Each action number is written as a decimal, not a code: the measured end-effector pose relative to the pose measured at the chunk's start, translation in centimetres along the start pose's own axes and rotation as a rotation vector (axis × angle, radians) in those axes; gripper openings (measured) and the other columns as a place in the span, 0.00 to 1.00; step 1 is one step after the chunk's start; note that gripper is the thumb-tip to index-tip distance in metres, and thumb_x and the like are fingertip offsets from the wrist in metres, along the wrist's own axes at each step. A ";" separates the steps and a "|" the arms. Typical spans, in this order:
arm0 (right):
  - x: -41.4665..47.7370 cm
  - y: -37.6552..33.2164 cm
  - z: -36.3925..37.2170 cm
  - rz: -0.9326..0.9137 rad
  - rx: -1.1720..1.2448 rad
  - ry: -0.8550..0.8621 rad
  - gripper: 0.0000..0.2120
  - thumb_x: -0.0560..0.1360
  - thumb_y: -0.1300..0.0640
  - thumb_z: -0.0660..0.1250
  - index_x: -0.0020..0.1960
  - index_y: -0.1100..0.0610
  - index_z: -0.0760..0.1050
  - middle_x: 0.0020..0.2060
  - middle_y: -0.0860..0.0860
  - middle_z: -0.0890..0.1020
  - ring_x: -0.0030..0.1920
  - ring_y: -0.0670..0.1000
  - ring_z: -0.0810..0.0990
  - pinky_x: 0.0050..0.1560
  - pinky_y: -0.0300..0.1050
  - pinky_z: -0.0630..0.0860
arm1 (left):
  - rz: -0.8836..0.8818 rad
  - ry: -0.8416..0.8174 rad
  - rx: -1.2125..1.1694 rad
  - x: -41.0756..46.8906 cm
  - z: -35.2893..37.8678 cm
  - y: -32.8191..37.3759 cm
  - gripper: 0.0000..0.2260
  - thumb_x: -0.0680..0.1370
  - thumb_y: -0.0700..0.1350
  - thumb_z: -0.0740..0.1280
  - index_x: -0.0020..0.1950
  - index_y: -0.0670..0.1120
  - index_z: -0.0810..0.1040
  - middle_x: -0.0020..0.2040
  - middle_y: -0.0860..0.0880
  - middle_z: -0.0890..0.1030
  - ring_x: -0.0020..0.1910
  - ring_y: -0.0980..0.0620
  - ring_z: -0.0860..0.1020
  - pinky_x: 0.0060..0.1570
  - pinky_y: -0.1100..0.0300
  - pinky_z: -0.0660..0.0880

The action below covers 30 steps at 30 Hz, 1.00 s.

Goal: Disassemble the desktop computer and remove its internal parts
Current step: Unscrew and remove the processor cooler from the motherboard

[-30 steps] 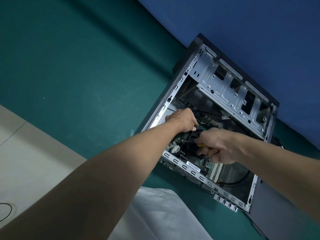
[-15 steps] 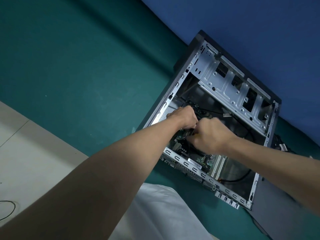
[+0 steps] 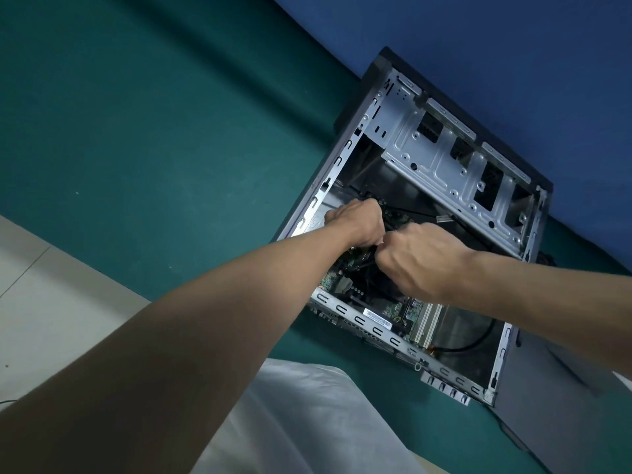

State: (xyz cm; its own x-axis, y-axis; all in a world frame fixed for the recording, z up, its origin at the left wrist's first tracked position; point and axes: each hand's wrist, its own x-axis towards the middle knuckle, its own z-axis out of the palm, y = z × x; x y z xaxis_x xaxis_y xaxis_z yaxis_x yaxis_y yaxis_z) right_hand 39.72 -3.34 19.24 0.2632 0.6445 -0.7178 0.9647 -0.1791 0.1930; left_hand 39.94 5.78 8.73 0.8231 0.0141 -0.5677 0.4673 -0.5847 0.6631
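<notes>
A green counter (image 3: 171,131) stands against a blue wall (image 3: 513,46), and the open computer case (image 3: 441,159) lies on it by the wall. Inside is a green board (image 3: 393,311) (with black wires (image 3: 473,344)). The left hand (image 3: 359,222) and right hand (image 3: 420,260) meet over it, fingers curled tight; what they hold I cannot tell.
</notes>
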 end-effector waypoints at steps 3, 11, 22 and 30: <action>0.5 0.1 0.4 0.140 0.245 0.013 0.12 0.75 0.60 0.61 0.33 0.59 0.67 0.31 0.53 0.75 0.33 0.56 0.77 0.32 0.47 0.74 | -0.007 0.000 -0.016 0.1 0.0 0.0 0.10 0.72 0.36 0.63 0.46 0.43 0.83 0.49 0.42 0.82 0.52 0.41 0.80 0.45 0.55 0.70; 1.4 0.6 1.7 0.904 1.569 -0.391 0.12 0.82 0.58 0.56 0.46 0.64 0.73 0.19 0.53 0.75 0.19 0.45 0.57 0.19 0.34 0.56 | -0.055 0.004 -0.076 1.2 1.0 -0.5 0.09 0.74 0.53 0.73 0.52 0.53 0.85 0.55 0.54 0.83 0.56 0.49 0.78 0.58 0.52 0.73; 0.8 -1.2 0.3 0.085 0.088 0.018 0.12 0.78 0.58 0.58 0.36 0.58 0.66 0.33 0.51 0.74 0.38 0.55 0.79 0.35 0.48 0.75 | -0.042 0.038 -0.029 0.2 0.6 -0.1 0.10 0.71 0.36 0.61 0.38 0.47 0.80 0.39 0.49 0.79 0.47 0.45 0.79 0.46 0.53 0.67; 1.5 0.7 1.4 0.819 1.510 -0.531 0.11 0.83 0.56 0.56 0.47 0.61 0.70 0.22 0.52 0.73 0.21 0.45 0.56 0.20 0.34 0.55 | -0.052 0.024 -0.065 1.2 1.0 -0.5 0.11 0.73 0.54 0.74 0.53 0.53 0.84 0.55 0.54 0.83 0.58 0.49 0.77 0.59 0.52 0.72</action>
State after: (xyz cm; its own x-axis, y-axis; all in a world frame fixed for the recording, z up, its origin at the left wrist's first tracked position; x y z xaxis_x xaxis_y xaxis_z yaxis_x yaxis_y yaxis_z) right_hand 40.77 -3.53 17.36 0.2998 -0.1756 -0.9377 -0.3142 -0.9462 0.0768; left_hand 40.37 5.33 7.21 0.8040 0.0628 -0.5913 0.5292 -0.5289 0.6635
